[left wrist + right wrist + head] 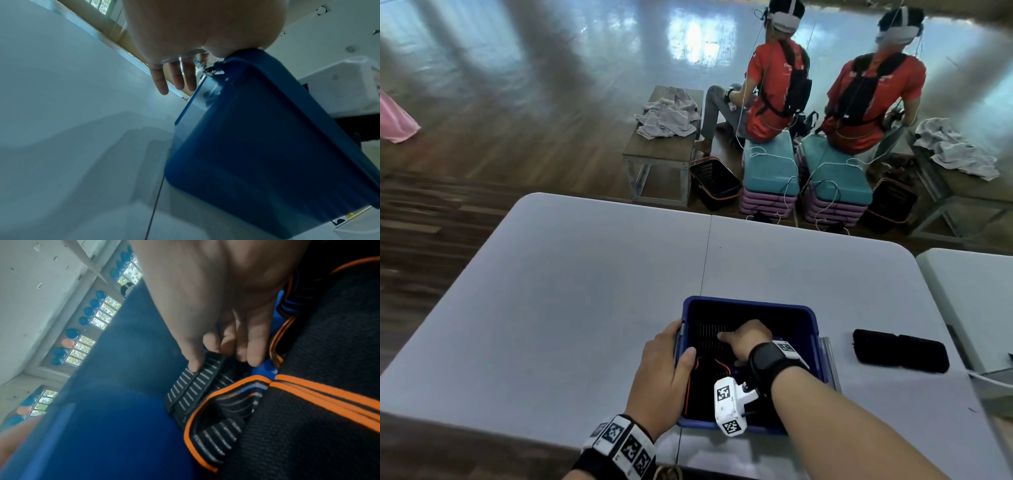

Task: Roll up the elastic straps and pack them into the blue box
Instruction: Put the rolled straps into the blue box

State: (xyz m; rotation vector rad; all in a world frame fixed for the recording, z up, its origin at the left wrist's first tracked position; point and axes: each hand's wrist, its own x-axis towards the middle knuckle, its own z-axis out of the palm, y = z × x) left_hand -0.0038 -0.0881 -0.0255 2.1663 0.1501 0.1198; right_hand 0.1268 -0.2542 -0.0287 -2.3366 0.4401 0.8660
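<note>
The blue box (750, 304) stands on the white table near its front edge. My left hand (667, 359) grips the box's left rim, thumb hooked inside and fingers (174, 76) down the outer wall (267, 146). My right hand (743, 342) is inside the box. There its thumb and fingers (252, 353) pinch a black elastic strap with grey stripes (189, 391), held against the blue wall (123, 386). Black straps with orange edging (308, 418) lie packed beside it, also visible as orange trim (709, 373). Another black strap (900, 351) lies flat on the table to the box's right.
The white table (585, 291) stretches wide to the left and behind the box. A second white table (969, 291) adjoins on the right. Beyond the far edge sit two people in red shirts, with benches, towels and dark baskets on the wooden floor.
</note>
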